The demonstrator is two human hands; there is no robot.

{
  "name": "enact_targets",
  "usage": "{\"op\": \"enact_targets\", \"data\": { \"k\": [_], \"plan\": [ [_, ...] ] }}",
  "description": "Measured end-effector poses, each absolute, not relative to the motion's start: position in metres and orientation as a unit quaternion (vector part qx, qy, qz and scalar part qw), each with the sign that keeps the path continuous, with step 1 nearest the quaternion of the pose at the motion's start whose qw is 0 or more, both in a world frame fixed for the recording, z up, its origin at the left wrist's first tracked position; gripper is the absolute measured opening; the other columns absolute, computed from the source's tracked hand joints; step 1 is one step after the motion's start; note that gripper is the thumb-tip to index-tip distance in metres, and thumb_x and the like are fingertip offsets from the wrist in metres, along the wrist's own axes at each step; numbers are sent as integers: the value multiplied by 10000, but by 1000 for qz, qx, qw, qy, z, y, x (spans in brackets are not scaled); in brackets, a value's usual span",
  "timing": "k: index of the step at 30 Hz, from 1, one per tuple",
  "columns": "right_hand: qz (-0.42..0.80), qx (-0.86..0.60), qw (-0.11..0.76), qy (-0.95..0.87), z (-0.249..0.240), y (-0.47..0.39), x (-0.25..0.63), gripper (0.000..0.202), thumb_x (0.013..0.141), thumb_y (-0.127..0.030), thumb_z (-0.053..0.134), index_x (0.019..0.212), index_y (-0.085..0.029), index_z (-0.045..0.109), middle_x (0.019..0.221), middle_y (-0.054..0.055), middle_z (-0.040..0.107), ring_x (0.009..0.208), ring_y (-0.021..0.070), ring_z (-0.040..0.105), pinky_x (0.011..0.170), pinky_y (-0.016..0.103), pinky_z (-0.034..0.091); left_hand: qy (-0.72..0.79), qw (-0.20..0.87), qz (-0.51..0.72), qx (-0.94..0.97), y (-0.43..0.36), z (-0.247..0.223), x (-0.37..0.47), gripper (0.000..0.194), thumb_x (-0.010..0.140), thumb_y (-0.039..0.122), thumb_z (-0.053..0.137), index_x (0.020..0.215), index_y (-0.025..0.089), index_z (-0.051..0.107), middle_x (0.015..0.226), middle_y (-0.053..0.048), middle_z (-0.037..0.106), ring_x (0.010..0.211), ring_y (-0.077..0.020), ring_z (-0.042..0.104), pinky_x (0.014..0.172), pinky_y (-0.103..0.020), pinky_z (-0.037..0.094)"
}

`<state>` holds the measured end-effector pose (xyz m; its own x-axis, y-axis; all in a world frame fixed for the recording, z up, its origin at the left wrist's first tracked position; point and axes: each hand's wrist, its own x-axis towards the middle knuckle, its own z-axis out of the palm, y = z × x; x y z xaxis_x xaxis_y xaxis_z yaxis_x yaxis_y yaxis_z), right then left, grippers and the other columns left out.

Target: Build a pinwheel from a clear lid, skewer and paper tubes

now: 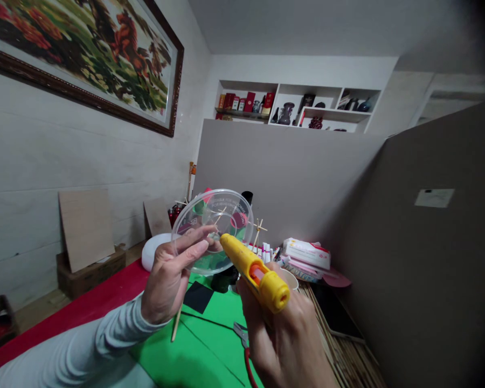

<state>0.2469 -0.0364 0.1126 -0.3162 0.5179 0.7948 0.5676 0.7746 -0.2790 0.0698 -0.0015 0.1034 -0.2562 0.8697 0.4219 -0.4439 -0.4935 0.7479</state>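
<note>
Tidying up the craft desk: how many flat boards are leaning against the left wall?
2: a large pale wooden board standing on a brown cardboard box, and a smaller tan board farther along. Others may be hidden.

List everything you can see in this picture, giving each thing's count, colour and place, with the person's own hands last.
plastic lid: 1, clear, held up at centre
glue gun: 1, yellow and orange, nozzle at the lid
green sheet: 1, green, on the table below the hands
wooden stick: 1, tan, below the left hand
framed picture: 1, dark frame, left wall
wall shelf: 1, white, back wall
left hand: 1, holds the lid
right hand: 1, grips the glue gun
</note>
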Motion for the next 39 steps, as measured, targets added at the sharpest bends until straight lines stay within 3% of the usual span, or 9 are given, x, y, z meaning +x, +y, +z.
{"op": "enact_targets", "data": {
  "k": [5, 14, 25, 32, 39],
  "plan": [
    [-25, -328, 468, -820, 114, -36, 249, 143, 991, -210, 425, 914, -196, 544, 786, 40, 704, 617, 179, 695, 461, 292, 449, 249, 437, 753, 424, -1, 103, 70, 189, 789, 208, 791, 971, 204, 840, 1026, -16, 825, 873, -121, 751, 892, -143, 548],
    [-32, -324, 470, -820, 112, -35, 249, 117, 984, -199, 427, 926, -207, 527, 655, -12, 610, 551, 171, 661, 435, 289, 428, 247, 438, 753, 425, 0, 103, 70, 194, 783, 194, 789, 969, 210, 842, 1014, -12, 827, 861, -108, 750, 888, -123, 543],
    [-56, -326, 471, -818, 113, -36, 249, 109, 984, -190, 431, 925, -209, 522, 850, 52, 723, 564, 149, 658, 458, 289, 430, 256, 436, 753, 420, -3, 103, 70, 202, 770, 211, 799, 967, 203, 842, 962, -29, 830, 869, -113, 747, 889, -125, 536],
    [-45, -329, 465, -821, 112, -35, 249, 111, 990, -201, 434, 917, -218, 516, 692, -12, 623, 561, 161, 651, 458, 285, 424, 257, 429, 753, 426, -1, 104, 71, 186, 777, 213, 791, 955, 216, 844, 892, -21, 828, 870, -112, 738, 890, -125, 529],
    [-44, -340, 467, -815, 111, -35, 248, 141, 997, -216, 422, 912, -210, 534, 784, 26, 689, 595, 172, 654, 473, 303, 431, 260, 431, 753, 424, -1, 103, 70, 196, 780, 209, 787, 969, 214, 842, 937, -24, 831, 902, -116, 736, 911, -134, 521]
  ]
}}
